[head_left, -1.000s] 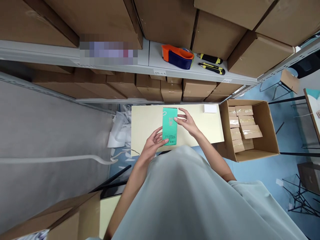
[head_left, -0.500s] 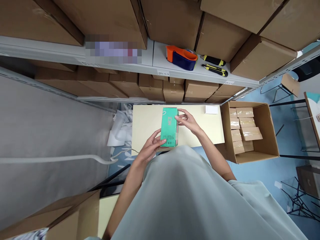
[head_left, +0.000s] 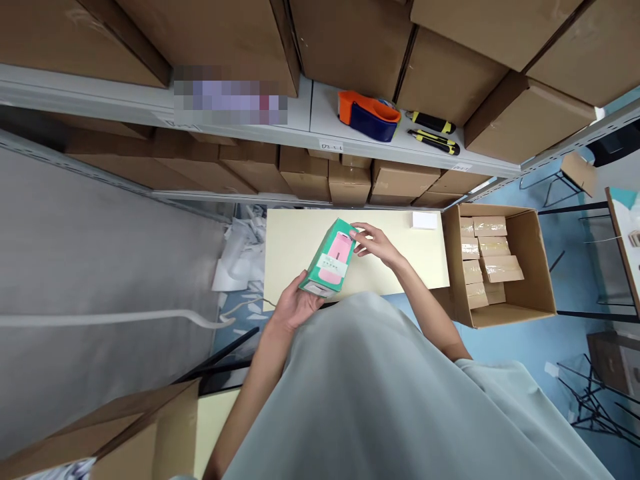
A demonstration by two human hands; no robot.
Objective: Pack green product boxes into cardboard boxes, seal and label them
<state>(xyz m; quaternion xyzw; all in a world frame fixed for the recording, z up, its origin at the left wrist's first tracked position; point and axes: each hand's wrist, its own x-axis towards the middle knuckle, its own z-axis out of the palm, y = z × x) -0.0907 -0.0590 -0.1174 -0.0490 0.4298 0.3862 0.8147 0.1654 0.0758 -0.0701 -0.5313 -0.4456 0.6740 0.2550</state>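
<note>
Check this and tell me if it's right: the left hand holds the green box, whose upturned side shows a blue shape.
Only the colour is wrong: the shape is pink, as the head view shows. The left hand does hold the green box.

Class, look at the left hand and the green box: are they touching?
Touching. The head view shows the left hand holding the lower end of the green box, thumb against its lower left corner.

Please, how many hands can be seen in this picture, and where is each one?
2. The left hand holds the lower end of the green box; the right hand is at its upper right edge.
</note>
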